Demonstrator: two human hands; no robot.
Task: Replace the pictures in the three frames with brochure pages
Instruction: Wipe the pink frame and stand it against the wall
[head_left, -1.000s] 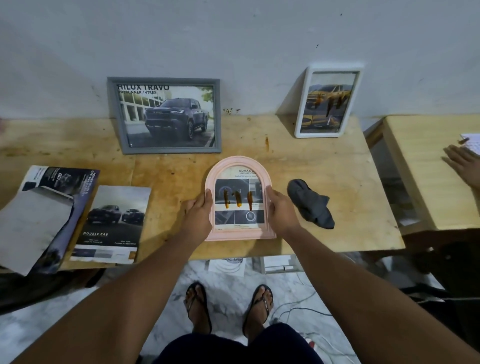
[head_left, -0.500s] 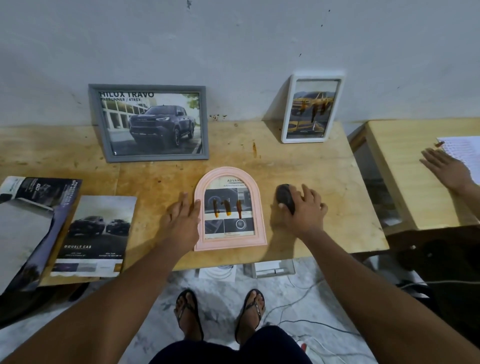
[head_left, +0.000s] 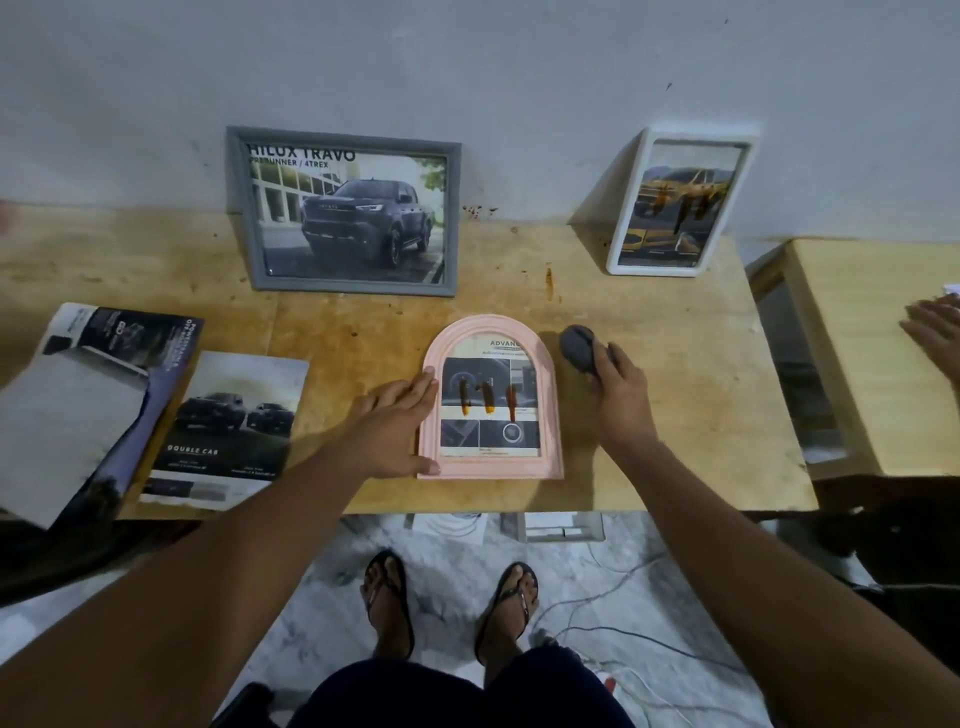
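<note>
A pink frame (head_left: 551, 410) with an arched top lies flat near the front edge of the table (head_left: 675, 389), holding a brochure page with dashboard pictures. Three brown streaks run down the middle of its glass. The left hand (head_left: 397, 431) lies flat against the frame's left side, fingers straight and together, with the fingertips touching the rim. The right hand (head_left: 621, 395) sits just right of the frame's arch, its fingers curled round a dark cloth (head_left: 575, 347) bunched into a ball; the cloth seems to rest on the table, though the angle leaves that unsure.

Against the wall behind, a grey frame (head_left: 343, 140) leans with a page of a dark pickup, and to the right a white frame (head_left: 654, 270) leans with a page of a yellow pickup, its glass also streaked brown. On the left of the table lies a brochure (head_left: 228, 426) with two trucks on its cover, beside an open one (head_left: 124, 343) with a turned-up page. At the far right, another person's hand (head_left: 935, 338) rests on a side table (head_left: 872, 338)
</note>
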